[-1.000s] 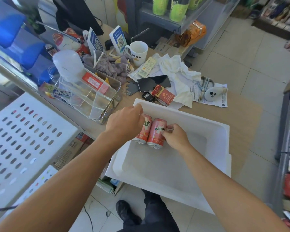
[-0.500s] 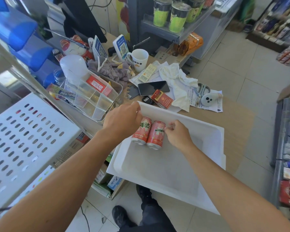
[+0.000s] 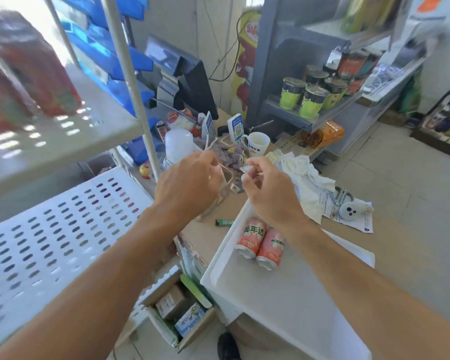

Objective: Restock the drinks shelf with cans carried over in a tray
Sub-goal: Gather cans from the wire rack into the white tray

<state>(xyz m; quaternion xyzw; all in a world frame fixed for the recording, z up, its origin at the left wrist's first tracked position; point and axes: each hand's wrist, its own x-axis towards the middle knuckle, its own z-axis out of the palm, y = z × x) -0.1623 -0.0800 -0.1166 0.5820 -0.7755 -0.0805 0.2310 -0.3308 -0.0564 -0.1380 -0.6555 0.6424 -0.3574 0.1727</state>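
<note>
Two pink-red drink cans lie side by side in the far-left corner of the white tray (image 3: pixel 218 258), one can (image 3: pixel 250 237) on the left and the other can (image 3: pixel 270 249) on the right. The tray rests on the wooden counter and overhangs its front edge. My left hand (image 3: pixel 190 185) and my right hand (image 3: pixel 269 190) hover above the counter beyond the cans, fingers loosely curled, holding nothing that I can see. My right forearm passes over the tray's far edge. The white perforated drinks shelf (image 3: pixel 63 242) stands to my left, with blurred red packs (image 3: pixel 24 74) on the level above.
A clear plastic organiser (image 3: pixel 225 178) sits just behind my left hand. A white mug (image 3: pixel 257 144), a white cloth (image 3: pixel 305 175), papers and a green lighter (image 3: pixel 224 222) clutter the counter. An open cardboard box (image 3: pixel 178 307) stands on the floor below. A grey rack (image 3: pixel 291 118) holds green cups.
Both hands have let go of the two cans and risen above the counter. The view has tilted upward. The cans stay lying in the tray.
</note>
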